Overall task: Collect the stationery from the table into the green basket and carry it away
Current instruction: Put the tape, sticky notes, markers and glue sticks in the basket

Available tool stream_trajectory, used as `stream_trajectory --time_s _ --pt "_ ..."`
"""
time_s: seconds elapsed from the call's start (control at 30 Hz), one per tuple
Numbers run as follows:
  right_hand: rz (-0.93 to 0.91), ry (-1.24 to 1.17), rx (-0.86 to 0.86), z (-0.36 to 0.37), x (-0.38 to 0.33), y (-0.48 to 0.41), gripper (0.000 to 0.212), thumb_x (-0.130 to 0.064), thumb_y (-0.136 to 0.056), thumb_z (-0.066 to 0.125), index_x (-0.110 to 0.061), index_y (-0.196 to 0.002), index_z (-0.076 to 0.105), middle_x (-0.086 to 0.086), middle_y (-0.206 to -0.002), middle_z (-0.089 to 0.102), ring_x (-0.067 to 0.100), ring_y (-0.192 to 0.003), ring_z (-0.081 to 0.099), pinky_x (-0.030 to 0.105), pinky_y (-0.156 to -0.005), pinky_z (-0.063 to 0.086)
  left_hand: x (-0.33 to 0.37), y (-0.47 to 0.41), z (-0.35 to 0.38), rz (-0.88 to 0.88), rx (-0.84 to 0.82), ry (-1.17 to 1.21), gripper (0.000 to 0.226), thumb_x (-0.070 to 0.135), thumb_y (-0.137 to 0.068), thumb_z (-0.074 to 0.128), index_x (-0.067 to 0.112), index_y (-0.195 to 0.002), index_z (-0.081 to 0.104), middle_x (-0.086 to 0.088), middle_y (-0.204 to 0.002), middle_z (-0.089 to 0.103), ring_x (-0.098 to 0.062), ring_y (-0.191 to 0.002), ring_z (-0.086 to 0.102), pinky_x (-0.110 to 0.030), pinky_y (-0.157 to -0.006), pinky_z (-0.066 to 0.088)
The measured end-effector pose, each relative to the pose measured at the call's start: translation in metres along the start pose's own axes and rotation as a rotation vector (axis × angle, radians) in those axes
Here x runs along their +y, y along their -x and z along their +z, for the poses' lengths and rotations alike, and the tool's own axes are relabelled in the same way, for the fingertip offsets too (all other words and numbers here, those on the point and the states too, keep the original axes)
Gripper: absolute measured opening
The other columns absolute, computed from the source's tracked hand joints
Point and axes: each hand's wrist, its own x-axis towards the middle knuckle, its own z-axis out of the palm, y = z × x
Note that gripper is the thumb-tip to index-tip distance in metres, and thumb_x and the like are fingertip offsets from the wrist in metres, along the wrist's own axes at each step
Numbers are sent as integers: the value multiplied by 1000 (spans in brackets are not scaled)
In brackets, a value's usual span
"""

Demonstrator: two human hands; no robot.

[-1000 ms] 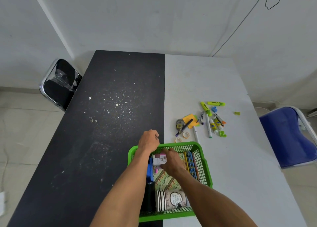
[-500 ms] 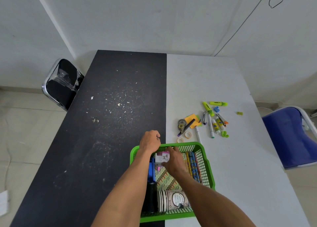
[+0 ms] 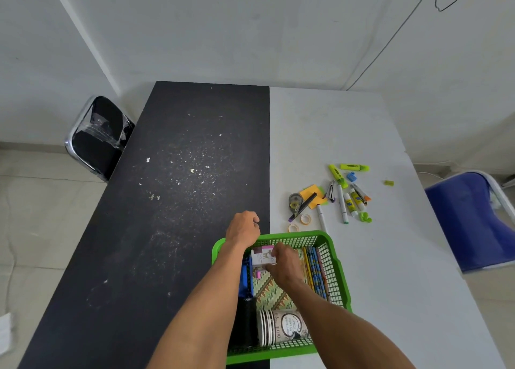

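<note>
The green basket [image 3: 338, 271] sits at the near edge, straddling the black and white table halves. My left hand [image 3: 243, 229] grips its far left rim. Inside the basket my right hand [image 3: 285, 264] holds a small white and pink box [image 3: 262, 255] near the far wall. Pencils [image 3: 315, 271], a patterned notebook [image 3: 271, 290], a stack of paper cups [image 3: 281, 327] and a black item lie in the basket. Loose stationery lies on the white half beyond it: highlighters [image 3: 354, 168], glue sticks [image 3: 352, 201], white markers [image 3: 342, 204], orange sticky notes [image 3: 308, 191], tape rolls [image 3: 305, 219].
A black chair [image 3: 97, 137] stands left of the table, a blue chair [image 3: 471, 218] on the right. The black table half [image 3: 167, 201] carries white specks. A small green piece [image 3: 388, 183] lies apart near the right edge. White walls close the far side.
The hands have barely moved. My right hand keeps the white and pink box at the far end of the basket; the view shifted slightly.
</note>
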Motion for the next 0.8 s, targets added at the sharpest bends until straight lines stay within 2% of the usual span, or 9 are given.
stream_trajectory --time_s 0.27,0.37,0.5,0.57,0.63,0.8 --pt "-17 24 -25 -3 0 -3 31 -23 -78 77 -19 -99 55 2 -109 55 15 -90 51 25 -72 45 9 -3 3 34 -20 -3 28 8 -93 50 15 -114 67 -8 -110 70 -23 -98 66 -38 -85 56" --pt "-39 44 -14 -9 2 -3 33 -29 -76 78 -20 -100 57 1 -108 55 14 -87 48 25 -70 40 16 -4 7 52 -25 -15 28 7 -93 49 15 -113 67 -9 -109 69 -24 -97 66 -38 -85 56" --pt "-65 11 45 -22 3 -8 40 -38 -74 77 -18 -105 62 1 -106 59 18 -92 56 25 -74 42 25 -9 13 73 -24 -27 30 8 -93 47 14 -113 68 -10 -110 69 -25 -96 66 -39 -85 56" --pt "-99 0 63 -35 6 -12 38 -37 -75 76 -15 -102 63 2 -98 61 19 -87 55 23 -66 37 33 -13 18 86 -35 -36 31 8 -92 48 14 -115 68 -10 -114 68 -26 -99 65 -38 -86 56" --pt "-142 -25 88 -51 5 -15 29 -32 -76 76 -12 -93 61 -1 -83 57 18 -75 49 22 -55 30 42 -18 21 98 -60 -36 30 9 -91 49 15 -115 67 -11 -115 67 -27 -99 65 -37 -85 56" --pt "-117 -211 206 -89 13 -31 18 -16 -72 76 -10 -86 66 -4 -69 58 12 -64 52 18 -58 38 70 -31 30 154 -80 -68 29 9 -89 49 17 -110 68 -10 -112 67 -29 -97 65 -36 -79 55"
